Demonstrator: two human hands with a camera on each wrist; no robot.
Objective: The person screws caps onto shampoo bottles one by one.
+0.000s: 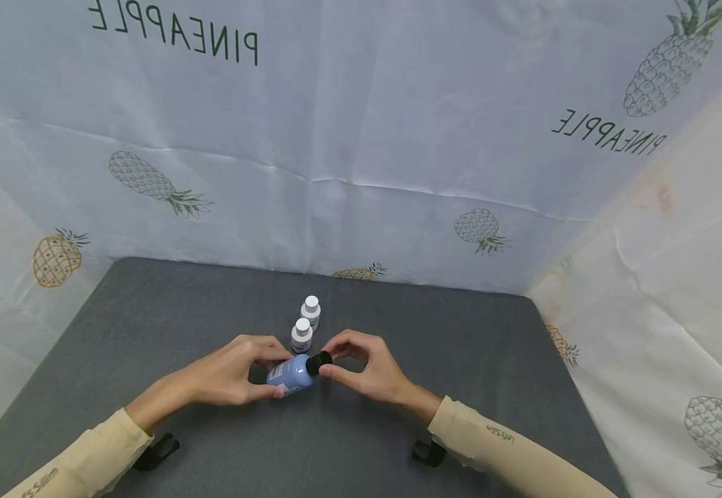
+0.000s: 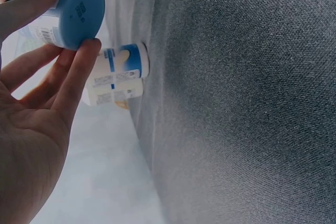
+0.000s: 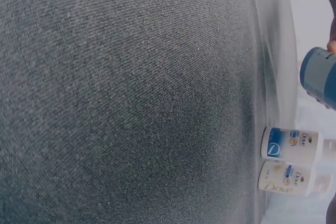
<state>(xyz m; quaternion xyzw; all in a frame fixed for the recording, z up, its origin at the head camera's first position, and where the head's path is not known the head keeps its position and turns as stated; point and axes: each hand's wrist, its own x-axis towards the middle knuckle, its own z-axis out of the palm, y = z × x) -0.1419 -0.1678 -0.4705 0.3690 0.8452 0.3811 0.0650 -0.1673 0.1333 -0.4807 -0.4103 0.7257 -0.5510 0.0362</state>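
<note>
A blue bottle [image 1: 290, 374] with a black cap [image 1: 319, 363] is held tilted above the grey table, its cap end toward the right. My left hand [image 1: 236, 371] grips the bottle's body near its base, thumb on one side and fingers on the other. The left wrist view shows the round blue base [image 2: 83, 16] and a barcode on the label. With thumb and fingertips my right hand [image 1: 370, 368] pinches the black cap. Just behind the blue bottle stand two white Dove bottles [image 1: 301, 337] with white caps, one behind the other.
The grey cloth-covered table [image 1: 460, 360] reaches back to a hanging curtain [image 1: 361, 138] printed with pineapples, which also runs along the sides. Black wrist devices [image 1: 157, 452] show under both forearms, which wear beige sleeves [image 1: 510, 446].
</note>
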